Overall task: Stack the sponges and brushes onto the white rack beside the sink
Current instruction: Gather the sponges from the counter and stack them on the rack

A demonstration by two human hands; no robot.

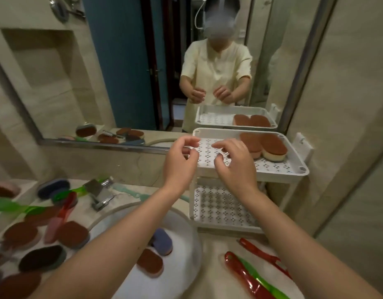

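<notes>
Left hand [182, 156] and right hand [233, 162] hovering side by side before top shelf of white rack [298, 160]. Fingers loosely curled, slightly spread, gripping nothing.
Brown-topped sponges [272, 147] lying flat at shelf's right rear, two touching side by side, long axes pointing toward mirror [121, 83].
Blue sponge [162, 242] and brown sponge [150, 263] lying in sink [186, 223].
Red brush [238, 268] and green brush [261, 279] lying together right of sink, long axes running diagonally, far-left to near-right.
</notes>
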